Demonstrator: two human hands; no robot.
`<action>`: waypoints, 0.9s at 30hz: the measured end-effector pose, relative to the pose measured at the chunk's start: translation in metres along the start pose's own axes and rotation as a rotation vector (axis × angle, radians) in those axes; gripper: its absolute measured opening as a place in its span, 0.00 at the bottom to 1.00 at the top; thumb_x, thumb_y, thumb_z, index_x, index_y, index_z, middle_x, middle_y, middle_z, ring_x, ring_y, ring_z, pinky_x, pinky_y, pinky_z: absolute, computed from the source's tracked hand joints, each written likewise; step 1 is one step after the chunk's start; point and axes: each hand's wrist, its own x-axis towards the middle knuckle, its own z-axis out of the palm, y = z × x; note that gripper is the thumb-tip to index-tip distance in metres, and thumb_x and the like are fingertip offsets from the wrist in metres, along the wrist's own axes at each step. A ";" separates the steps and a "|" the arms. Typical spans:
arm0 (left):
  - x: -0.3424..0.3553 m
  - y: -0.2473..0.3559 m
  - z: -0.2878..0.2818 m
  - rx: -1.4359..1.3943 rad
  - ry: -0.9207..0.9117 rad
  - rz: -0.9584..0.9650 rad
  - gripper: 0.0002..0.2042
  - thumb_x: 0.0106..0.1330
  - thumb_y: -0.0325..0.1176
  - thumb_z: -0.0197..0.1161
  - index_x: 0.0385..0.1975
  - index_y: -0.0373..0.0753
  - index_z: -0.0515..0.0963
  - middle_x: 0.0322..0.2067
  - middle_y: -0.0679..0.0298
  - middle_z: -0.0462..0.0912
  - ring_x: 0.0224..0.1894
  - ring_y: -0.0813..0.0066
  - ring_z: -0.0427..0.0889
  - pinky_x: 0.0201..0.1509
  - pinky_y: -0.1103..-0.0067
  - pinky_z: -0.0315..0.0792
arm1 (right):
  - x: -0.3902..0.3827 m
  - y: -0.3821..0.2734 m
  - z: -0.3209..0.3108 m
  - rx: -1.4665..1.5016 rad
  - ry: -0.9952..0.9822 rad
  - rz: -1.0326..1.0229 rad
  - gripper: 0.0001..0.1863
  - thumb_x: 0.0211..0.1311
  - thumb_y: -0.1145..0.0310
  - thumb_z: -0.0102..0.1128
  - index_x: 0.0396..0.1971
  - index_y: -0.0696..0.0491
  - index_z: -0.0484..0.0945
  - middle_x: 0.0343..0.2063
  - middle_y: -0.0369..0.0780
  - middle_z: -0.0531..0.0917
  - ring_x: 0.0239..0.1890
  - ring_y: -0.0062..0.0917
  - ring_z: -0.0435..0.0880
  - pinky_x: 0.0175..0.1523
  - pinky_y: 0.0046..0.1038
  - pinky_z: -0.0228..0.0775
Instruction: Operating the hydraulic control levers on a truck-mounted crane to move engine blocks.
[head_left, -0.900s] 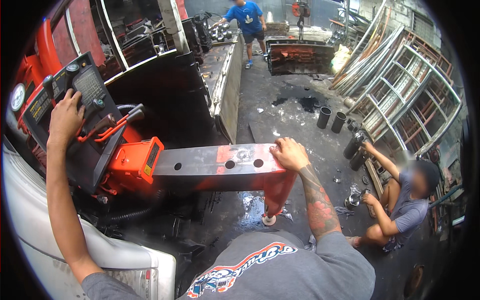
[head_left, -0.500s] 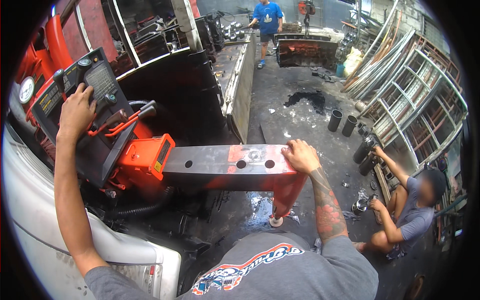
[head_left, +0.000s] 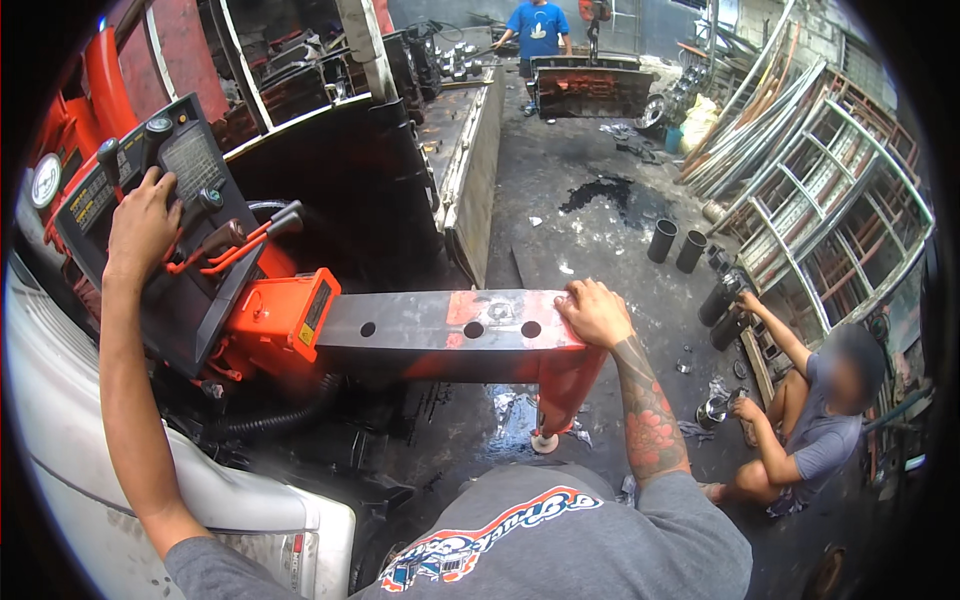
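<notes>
My left hand [head_left: 146, 225] is closed round an upright black-knobbed lever [head_left: 156, 145] on the dark control panel [head_left: 90, 200]. More levers [head_left: 260, 240] with grey, brown and orange parts stand just right of that hand. Resting on the outer end of a grey and red outrigger beam [head_left: 420, 318] is my right hand [head_left: 597, 314], its fingers laid over the top edge. Three round holes run along the beam's top. The beam comes out of an orange housing [head_left: 282, 312]. Below its outer end a red leg [head_left: 565, 395] goes down to a small round foot [head_left: 545, 443].
A person [head_left: 815, 420] squats at the right, one hand at black cylinders [head_left: 728, 300]. Metal frames and pipes [head_left: 830, 215] lean behind them. Far back, a dark panel [head_left: 595, 92] hangs from an orange hoist [head_left: 595, 10] beside a person in blue [head_left: 540, 30]. White bodywork [head_left: 290, 520] lies lower left.
The hanging panel at the back has swung up and left, now partly covering the person in blue. My hands keep their places on the lever and beam; the whole view has shifted slightly.
</notes>
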 end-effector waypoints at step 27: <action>0.007 -0.003 -0.004 0.013 0.084 0.029 0.15 0.65 0.42 0.58 0.33 0.37 0.84 0.37 0.49 0.83 0.39 0.50 0.86 0.46 0.60 0.80 | -0.004 0.001 0.001 0.003 0.133 -0.087 0.21 0.63 0.51 0.56 0.44 0.53 0.80 0.44 0.46 0.82 0.50 0.43 0.79 0.55 0.45 0.70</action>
